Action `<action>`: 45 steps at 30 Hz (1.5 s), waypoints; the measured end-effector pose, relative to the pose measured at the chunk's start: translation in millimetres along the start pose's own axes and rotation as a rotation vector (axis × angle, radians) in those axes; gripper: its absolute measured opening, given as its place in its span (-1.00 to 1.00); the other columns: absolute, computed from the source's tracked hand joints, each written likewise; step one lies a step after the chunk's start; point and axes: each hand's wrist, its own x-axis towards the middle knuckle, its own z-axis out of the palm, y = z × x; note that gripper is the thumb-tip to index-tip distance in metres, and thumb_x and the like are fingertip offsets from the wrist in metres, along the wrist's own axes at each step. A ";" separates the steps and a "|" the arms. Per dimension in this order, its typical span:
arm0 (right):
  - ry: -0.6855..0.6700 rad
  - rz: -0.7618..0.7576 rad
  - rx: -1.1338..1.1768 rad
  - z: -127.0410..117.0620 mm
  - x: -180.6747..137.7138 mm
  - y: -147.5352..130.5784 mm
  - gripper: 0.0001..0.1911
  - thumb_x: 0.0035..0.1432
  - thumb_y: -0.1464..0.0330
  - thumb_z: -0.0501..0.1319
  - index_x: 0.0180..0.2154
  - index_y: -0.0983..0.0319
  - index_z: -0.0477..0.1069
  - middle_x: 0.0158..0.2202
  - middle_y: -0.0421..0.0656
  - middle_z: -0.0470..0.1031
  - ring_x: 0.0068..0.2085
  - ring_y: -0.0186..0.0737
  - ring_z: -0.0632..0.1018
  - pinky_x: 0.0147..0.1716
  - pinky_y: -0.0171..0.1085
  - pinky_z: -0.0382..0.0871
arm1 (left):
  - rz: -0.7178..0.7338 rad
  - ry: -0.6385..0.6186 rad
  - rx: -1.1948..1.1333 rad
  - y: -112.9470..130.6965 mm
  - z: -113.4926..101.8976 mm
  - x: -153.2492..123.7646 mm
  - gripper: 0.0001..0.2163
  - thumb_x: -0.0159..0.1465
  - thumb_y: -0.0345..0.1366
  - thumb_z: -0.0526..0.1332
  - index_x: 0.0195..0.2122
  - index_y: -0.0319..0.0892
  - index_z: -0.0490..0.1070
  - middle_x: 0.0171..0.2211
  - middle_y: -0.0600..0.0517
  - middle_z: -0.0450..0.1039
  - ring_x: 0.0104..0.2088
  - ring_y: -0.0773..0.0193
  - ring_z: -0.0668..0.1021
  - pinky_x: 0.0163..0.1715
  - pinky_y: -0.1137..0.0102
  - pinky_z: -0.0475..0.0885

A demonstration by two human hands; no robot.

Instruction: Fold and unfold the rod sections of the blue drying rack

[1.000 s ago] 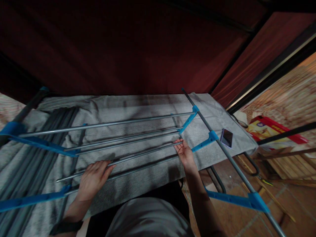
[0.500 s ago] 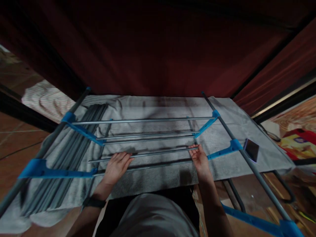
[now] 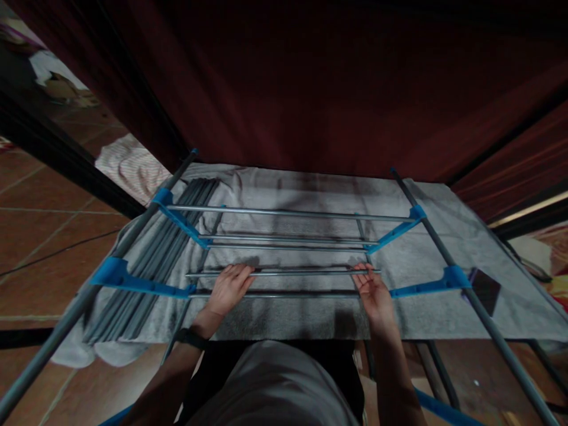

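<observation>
View swung left, cropping printed package (image 3: 561, 288); hands (image 3: 229, 289) (image 3: 374, 294) hold rod (image 3: 306, 273).

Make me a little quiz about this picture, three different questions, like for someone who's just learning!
1. Pick one. What do the left hand and the right hand both hold? A) a blue bracket, B) a metal rod, C) a cup

2. True or false: the phone lies on the same gray cloth as the bundle of tubes.

3. Fill in: the dark band is on the ____ wrist.

Key: 1. B; 2. True; 3. left
</observation>
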 end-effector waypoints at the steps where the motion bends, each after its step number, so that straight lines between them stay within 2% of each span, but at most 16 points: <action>1: -0.004 -0.007 -0.015 0.8 -1.2 1.4 -0.83 0.14 0.37 0.45 -0.19 0.14 0.58 -0.15 -0.21 0.68 -0.06 -0.24 0.69 0.24 -0.08 0.52 | -0.006 0.000 0.003 -0.7 0.3 0.1 -0.75 0.55 -0.16 0.08 -0.10 -0.11 0.53 -0.25 -0.04 0.65 -0.20 0.09 0.65 -0.10 0.20 0.46; 6: 0.003 -0.045 -0.052 3.5 -8.2 7.1 -0.75 0.07 0.35 0.52 -0.19 0.11 0.58 -0.21 -0.27 0.68 -0.08 -0.23 0.70 0.25 -0.04 0.51 | -0.051 -0.047 0.006 -4.1 0.0 0.6 -0.77 0.53 -0.18 0.08 -0.11 -0.10 0.52 -0.26 -0.05 0.63 -0.21 0.06 0.64 -0.10 0.18 0.45; 14: 0.097 -0.061 -0.016 4.0 -11.9 2.4 -0.77 0.10 0.36 0.55 -0.31 0.13 0.51 -0.25 -0.29 0.68 -0.18 -0.30 0.70 0.09 -0.14 0.64 | -0.081 -0.076 -0.017 -1.6 0.2 0.5 -0.81 0.50 -0.28 0.11 -0.04 -0.11 0.52 -0.15 -0.07 0.66 -0.13 0.04 0.65 -0.02 0.16 0.47; 19: 0.171 -0.070 -0.004 2.9 -9.3 2.4 -0.77 0.12 0.36 0.51 -0.35 0.13 0.47 -0.39 -0.31 0.62 -0.32 -0.32 0.66 -0.05 -0.21 0.69 | -0.108 -0.075 -0.042 -2.1 -1.2 0.6 -0.81 0.51 -0.26 0.11 -0.05 -0.11 0.53 -0.19 -0.07 0.64 -0.13 0.05 0.65 -0.02 0.18 0.47; 24: 0.108 -0.105 -0.076 -1.4 -4.7 6.2 -0.78 0.15 0.29 0.49 -0.32 0.11 0.46 -0.39 -0.31 0.61 -0.28 -0.28 0.68 -0.01 -0.14 0.69 | -0.073 -0.134 0.027 -2.7 -4.8 2.3 -0.80 0.49 -0.32 0.11 -0.06 -0.11 0.55 -0.20 -0.08 0.63 -0.15 0.06 0.65 -0.01 0.17 0.46; 28: 0.110 -0.113 -0.078 -4.5 -1.8 7.3 -0.75 0.09 0.29 0.53 -0.30 0.09 0.48 -0.32 -0.27 0.66 -0.20 -0.22 0.71 0.00 -0.14 0.69 | -0.012 -0.278 0.124 5.7 -6.3 10.3 -0.68 0.41 -0.51 0.10 0.04 -0.12 0.56 -0.07 -0.11 0.65 -0.06 0.06 0.65 0.05 0.16 0.45; 31: 0.102 -0.093 -0.063 -5.2 -0.6 6.5 -0.76 0.08 0.35 0.52 -0.27 0.09 0.51 -0.26 -0.25 0.68 -0.16 -0.22 0.72 0.02 -0.17 0.68 | -0.026 -0.340 0.155 11.2 -5.3 17.0 -0.62 0.39 -0.56 0.08 0.10 -0.13 0.54 -0.02 -0.12 0.65 -0.02 0.05 0.65 0.08 0.14 0.45; 34: 0.096 -0.071 -0.067 -6.6 -0.1 5.5 -0.81 0.12 0.38 0.48 -0.22 0.11 0.55 -0.23 -0.24 0.70 -0.12 -0.24 0.72 0.07 -0.18 0.66 | -0.052 -0.353 0.148 13.6 -3.3 19.4 -0.61 0.39 -0.56 0.05 0.10 -0.13 0.53 -0.02 -0.13 0.65 -0.02 0.03 0.65 0.08 0.12 0.47; 38: 0.079 -0.074 -0.114 -10.1 0.4 4.4 -0.84 0.16 0.37 0.44 -0.19 0.09 0.57 -0.20 -0.22 0.70 -0.04 -0.20 0.71 0.20 -0.07 0.58 | -0.081 -0.353 0.122 16.4 0.4 18.1 -0.59 0.37 -0.57 0.01 0.09 -0.12 0.51 -0.03 -0.13 0.63 -0.01 0.02 0.64 0.09 0.08 0.48; 42: 0.077 -0.086 -0.094 -10.7 0.6 3.5 -0.84 0.12 0.43 0.42 -0.23 0.11 0.57 -0.17 -0.20 0.70 -0.02 -0.15 0.70 0.29 0.03 0.51 | -0.105 -0.332 0.073 20.2 2.9 17.8 -0.58 0.34 -0.57 0.00 0.07 -0.08 0.49 -0.08 -0.10 0.61 -0.05 0.02 0.62 0.09 0.04 0.49; 45: 0.091 -0.088 -0.068 -8.9 -0.1 3.1 -0.83 0.10 0.44 0.43 -0.24 0.12 0.57 -0.15 -0.19 0.68 -0.01 -0.16 0.69 0.31 0.02 0.48 | -0.120 -0.309 0.034 22.5 3.0 18.8 -0.57 0.32 -0.57 -0.01 0.03 -0.05 0.51 -0.10 -0.11 0.59 -0.07 0.00 0.62 0.08 0.01 0.49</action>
